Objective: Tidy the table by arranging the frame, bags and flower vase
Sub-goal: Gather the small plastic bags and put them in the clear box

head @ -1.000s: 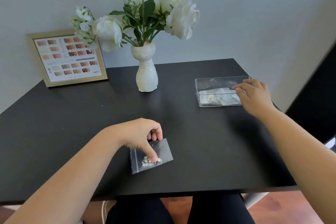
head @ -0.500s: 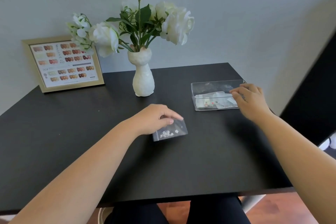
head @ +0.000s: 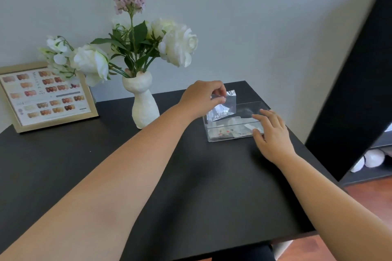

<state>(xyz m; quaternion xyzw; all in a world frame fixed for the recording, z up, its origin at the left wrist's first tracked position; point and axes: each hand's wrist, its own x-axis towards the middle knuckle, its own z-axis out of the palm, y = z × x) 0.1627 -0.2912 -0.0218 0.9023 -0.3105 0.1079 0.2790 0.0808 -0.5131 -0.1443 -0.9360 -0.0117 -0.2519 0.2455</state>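
Note:
My left hand (head: 201, 96) pinches the top of a small clear bag (head: 224, 107) with white bits in it. The bag hangs over the left end of a clear plastic box (head: 222, 136) at the table's right side. Other small bags (head: 231, 128) lie inside the box. My right hand (head: 270, 133) rests on the box's near right corner, fingers spread against its wall. A white vase (head: 145, 108) of white and lilac flowers stands at the back middle. A gold picture frame (head: 48, 95) with a colour chart leans on the wall at the back left.
The black table (head: 106, 176) ends close to the box on the right. Beyond that edge stands a dark panel (head: 350, 95) with a low shelf and white round objects (head: 370, 160). My legs show under the near edge.
My left hand lifted the bag off the table's near middle and carried it right and away, up over the box. My right hand stayed at the box's corner.

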